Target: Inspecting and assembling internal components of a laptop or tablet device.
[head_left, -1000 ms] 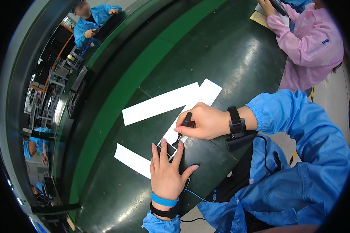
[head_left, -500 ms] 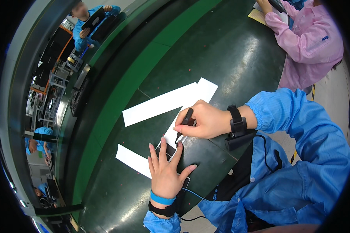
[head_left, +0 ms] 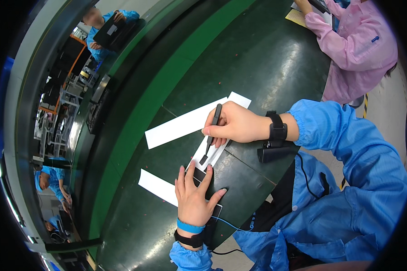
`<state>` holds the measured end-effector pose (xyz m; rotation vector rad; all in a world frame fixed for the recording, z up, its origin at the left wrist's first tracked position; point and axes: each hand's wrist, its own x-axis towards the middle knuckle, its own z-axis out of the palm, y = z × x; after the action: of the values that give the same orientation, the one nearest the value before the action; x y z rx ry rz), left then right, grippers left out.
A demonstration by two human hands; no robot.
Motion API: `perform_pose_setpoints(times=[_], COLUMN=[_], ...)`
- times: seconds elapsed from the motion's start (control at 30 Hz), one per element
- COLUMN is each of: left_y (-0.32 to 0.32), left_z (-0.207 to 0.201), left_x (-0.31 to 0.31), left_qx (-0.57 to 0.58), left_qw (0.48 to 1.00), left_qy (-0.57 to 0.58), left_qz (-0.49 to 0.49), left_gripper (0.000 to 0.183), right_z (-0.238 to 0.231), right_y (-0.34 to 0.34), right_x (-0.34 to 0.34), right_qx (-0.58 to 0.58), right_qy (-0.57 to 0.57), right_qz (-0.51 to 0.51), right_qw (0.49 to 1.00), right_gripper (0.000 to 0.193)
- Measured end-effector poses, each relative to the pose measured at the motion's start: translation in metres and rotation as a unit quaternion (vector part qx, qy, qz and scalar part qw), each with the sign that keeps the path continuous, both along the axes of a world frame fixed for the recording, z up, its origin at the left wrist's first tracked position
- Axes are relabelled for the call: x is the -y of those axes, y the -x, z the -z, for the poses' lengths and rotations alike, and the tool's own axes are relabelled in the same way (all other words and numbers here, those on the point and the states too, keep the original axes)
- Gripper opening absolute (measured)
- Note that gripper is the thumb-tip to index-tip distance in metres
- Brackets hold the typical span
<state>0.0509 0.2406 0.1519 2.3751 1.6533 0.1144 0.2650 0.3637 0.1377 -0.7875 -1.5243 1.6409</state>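
Note:
My right hand (head_left: 233,124) grips a slim black tool that looks like tweezers (head_left: 216,117), pointing down toward the left hand. At its tip is a small dark rectangular piece (head_left: 203,159), over a white strip (head_left: 197,148); whether it touches the strip I cannot tell. Spread and flat, my left hand (head_left: 194,194) rests on the lower end of that strip, where dark squares (head_left: 196,175) show between and beside the fingers. Its palm hides part of the strip. A second white strip (head_left: 181,124) lies at the upper left, a third (head_left: 157,186) left of my left hand.
The dark green table (head_left: 267,67) has a brighter green band (head_left: 167,81) along its far side. A person in pink (head_left: 352,49) sits at the right end. Across the table, a person in blue holds a dark panel (head_left: 111,30). A blue cord (head_left: 228,224) runs from my left wrist.
My right hand has moved up and slightly away from my left fingers, with the tool held more upright. The small dark piece now shows at its tip. My left hand stays on the strip.

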Motion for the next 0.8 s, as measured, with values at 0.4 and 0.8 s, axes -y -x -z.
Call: perform_pose_setpoints(times=[0.4,0.8], left_y=[0.0052,0.0080], left_z=[0.0039,0.0090], left_x=[0.0033,0.0037], left_qx=[0.058,0.027], left_qw=[0.996,0.999], left_qy=[-0.060,0.005], left_qz=[-0.044,-0.023], left_gripper=[0.047,0.063], right_z=[0.0031,0.0046], right_y=[-0.0004,-0.0022], right_x=[-0.0032,-0.0055], right_qx=[-0.010,0.002], right_qy=[-0.009,-0.019], right_qz=[-0.020,-0.035], right_qw=[1.000,0.999], right_gripper=[0.016,0.018])
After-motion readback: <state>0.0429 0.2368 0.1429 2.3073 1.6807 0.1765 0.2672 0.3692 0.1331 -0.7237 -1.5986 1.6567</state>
